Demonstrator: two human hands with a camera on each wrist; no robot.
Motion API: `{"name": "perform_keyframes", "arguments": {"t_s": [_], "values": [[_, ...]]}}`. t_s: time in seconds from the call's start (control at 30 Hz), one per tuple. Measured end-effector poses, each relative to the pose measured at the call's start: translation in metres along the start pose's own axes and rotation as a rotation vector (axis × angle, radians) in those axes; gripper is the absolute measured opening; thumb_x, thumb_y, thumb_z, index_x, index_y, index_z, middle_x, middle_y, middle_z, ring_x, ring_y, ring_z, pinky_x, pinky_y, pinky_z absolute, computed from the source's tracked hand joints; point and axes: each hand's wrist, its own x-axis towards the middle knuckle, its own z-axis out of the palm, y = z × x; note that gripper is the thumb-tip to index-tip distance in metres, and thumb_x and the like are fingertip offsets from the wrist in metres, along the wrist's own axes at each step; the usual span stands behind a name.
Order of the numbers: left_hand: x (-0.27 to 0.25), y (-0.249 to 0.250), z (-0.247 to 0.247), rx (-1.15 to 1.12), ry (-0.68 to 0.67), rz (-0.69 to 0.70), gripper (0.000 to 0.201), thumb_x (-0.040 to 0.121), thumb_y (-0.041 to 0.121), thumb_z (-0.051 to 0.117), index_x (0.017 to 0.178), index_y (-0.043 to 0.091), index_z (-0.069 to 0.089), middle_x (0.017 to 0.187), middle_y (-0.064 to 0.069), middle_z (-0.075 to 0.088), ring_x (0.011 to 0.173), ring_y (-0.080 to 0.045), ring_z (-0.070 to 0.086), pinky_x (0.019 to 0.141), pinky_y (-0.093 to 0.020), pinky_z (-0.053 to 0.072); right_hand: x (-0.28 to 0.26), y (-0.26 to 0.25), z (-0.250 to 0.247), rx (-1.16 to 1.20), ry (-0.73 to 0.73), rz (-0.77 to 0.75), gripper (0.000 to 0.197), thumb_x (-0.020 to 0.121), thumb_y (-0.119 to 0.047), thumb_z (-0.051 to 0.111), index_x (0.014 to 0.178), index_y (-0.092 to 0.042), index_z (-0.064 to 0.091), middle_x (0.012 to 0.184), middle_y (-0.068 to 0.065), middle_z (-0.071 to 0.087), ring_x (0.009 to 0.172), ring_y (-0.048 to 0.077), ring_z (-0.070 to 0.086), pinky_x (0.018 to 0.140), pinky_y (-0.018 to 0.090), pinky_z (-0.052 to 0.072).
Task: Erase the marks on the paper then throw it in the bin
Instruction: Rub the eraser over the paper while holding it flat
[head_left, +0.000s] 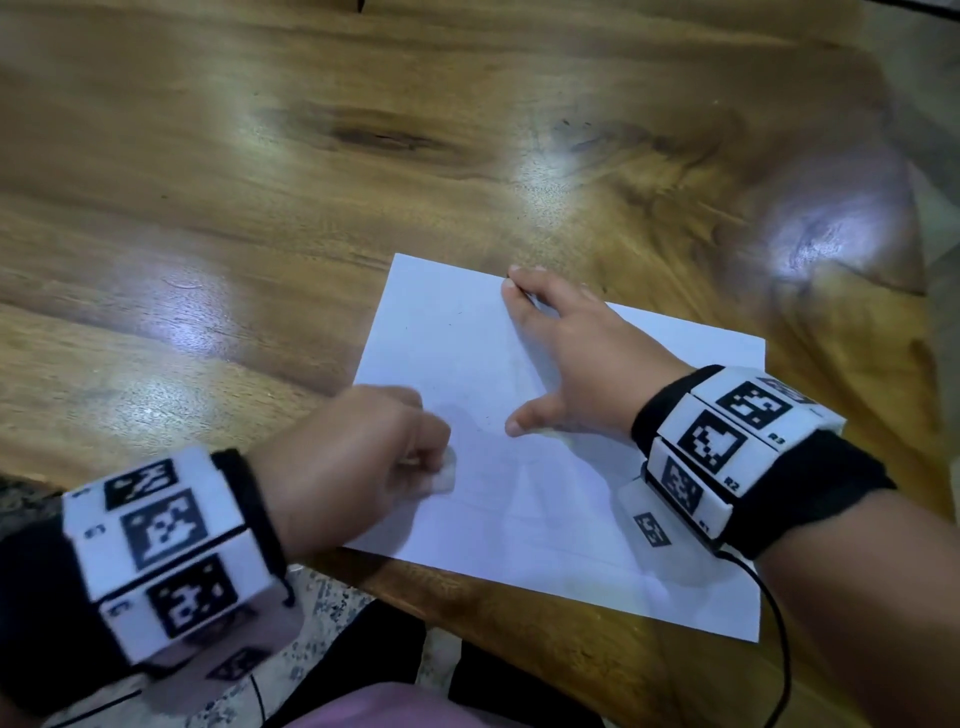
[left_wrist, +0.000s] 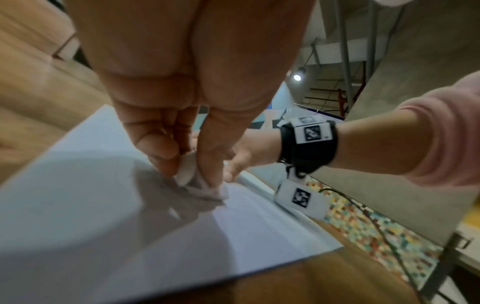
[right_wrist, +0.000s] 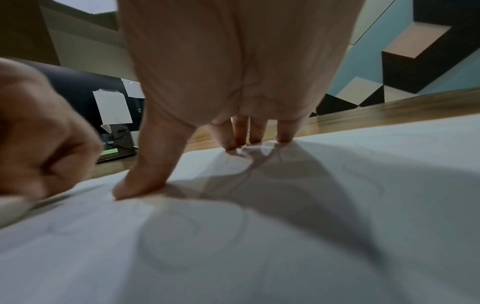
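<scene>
a white sheet of paper (head_left: 545, 467) lies flat on a glossy wooden table (head_left: 363, 182), close to the table's near edge and turned at a slight angle to it. only faint grey pencil traces show on it: curved outlines in the right wrist view, thin lines in the head view.

the left hand (head_left: 348, 462) is curled, its thumb and fingers pinching a small white eraser (left_wrist: 188, 170) whose lower end touches the sheet near its left edge. in the left wrist view the eraser sits between the thumb and a fingertip, with a blurred whitish smear just below it; the blur makes its exact shape impossible to tell.

the right hand (head_left: 576, 358) lies spread and flat on the sheet. its fingers (right_wrist: 255, 131) are straight and reach the far edge of the paper, where the tips press down, and the thumb (right_wrist: 153, 164) is splayed out to the left, its tip pressing the sheet near the middle. the 2 hands are near each other but apart.

each wrist wears a black band (head_left: 789, 478) carrying white blocks with black square markers. a black cable (head_left: 774, 613) runs from the right wrist over the paper's near right corner. a pink sleeve (left_wrist: 446, 131) covers the right forearm.
</scene>
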Motion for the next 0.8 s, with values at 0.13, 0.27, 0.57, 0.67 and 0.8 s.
{"name": "perform_keyframes", "arguments": {"t_s": [0.13, 0.27, 0.57, 0.67, 0.8], "values": [[0.035, 0.004, -0.011, 0.06, 0.089, -0.032, 0.008, 0.073, 0.023, 0.069, 0.076, 0.015, 0.067, 0.073, -0.002, 0.063, 0.07, -0.018, 0.054, 0.057, -0.021, 0.031, 0.0, 0.0, 0.0, -0.015, 0.003, -0.005, 0.117, 0.067, -0.052, 0.074, 0.15, -0.014, 0.001, 0.157, -0.006, -0.005, 0.144, 0.014, -0.005, 0.118, 0.026, 0.003], [0.07, 0.008, -0.014, 0.11, 0.174, -0.057, 0.004, 0.077, 0.016, 0.063, 0.079, 0.014, 0.065, 0.074, -0.003, 0.056, 0.069, -0.017, 0.043, 0.061, -0.025, 0.029, 0.0, -0.001, -0.001, -0.009, 0.0, 0.007, 0.118, 0.066, -0.052, 0.075, 0.15, -0.015, 0.001, 0.157, -0.008, -0.005, 0.144, 0.013, -0.004, 0.118, 0.028, 0.005], [0.022, 0.005, 0.001, 0.043, 0.027, -0.002, 0.007, 0.074, 0.026, 0.064, 0.073, 0.019, 0.064, 0.075, 0.002, 0.053, 0.072, -0.019, 0.053, 0.064, -0.026, 0.038, -0.001, -0.001, -0.001, -0.015, -0.006, 0.001, 0.117, 0.068, -0.052, 0.073, 0.15, -0.015, -0.001, 0.157, -0.007, -0.007, 0.144, 0.011, -0.006, 0.117, 0.024, 0.001], [0.034, -0.002, -0.004, 0.061, 0.153, 0.017, 0.014, 0.075, 0.029, 0.068, 0.069, 0.016, 0.064, 0.069, 0.001, 0.051, 0.065, -0.018, 0.047, 0.061, -0.025, 0.034, 0.0, -0.001, -0.001, -0.011, -0.005, 0.004, 0.117, 0.068, -0.052, 0.074, 0.15, -0.015, -0.001, 0.157, -0.008, -0.007, 0.144, 0.011, -0.007, 0.117, 0.025, 0.002], [-0.012, -0.002, 0.011, 0.004, -0.078, 0.046, 0.01, 0.074, 0.029, 0.06, 0.069, 0.024, 0.052, 0.068, 0.008, 0.046, 0.061, -0.01, 0.05, 0.058, -0.027, 0.043, 0.0, 0.0, -0.002, 0.001, -0.012, 0.008, 0.117, 0.068, -0.052, 0.073, 0.15, -0.015, -0.002, 0.157, -0.009, -0.009, 0.144, 0.009, -0.008, 0.116, 0.023, -0.001]]}}
